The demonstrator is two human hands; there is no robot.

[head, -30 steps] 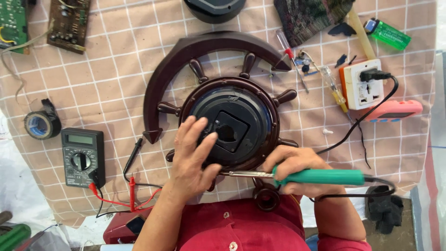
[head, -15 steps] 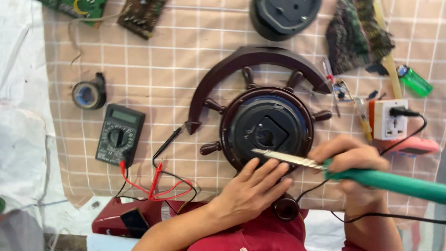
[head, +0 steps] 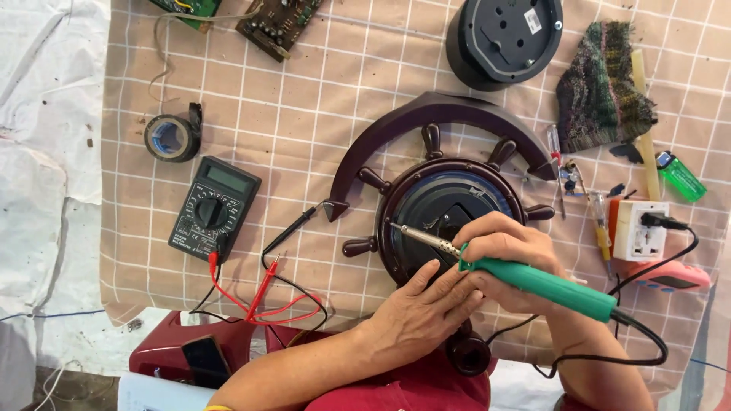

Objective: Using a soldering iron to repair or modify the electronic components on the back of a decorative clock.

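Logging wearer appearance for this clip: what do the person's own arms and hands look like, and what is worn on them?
Both hands, left and right, are bare: no gloves or rings visible. Forearms are uncovered. A thin yellow band shows at the left arm's lower edge. The shirt is red.

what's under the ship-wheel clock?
The ship-wheel clock lies back-up on a beige checked cloth. Both hands cover its lower part: left hand, right hand holding a green soldering iron. Its underside is hidden.

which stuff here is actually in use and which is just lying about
In use: soldering iron in right hand; ship-wheel clock under left hand.
Lying about: multimeter, tape roll, circuit boards, lighter, knitted cloth.
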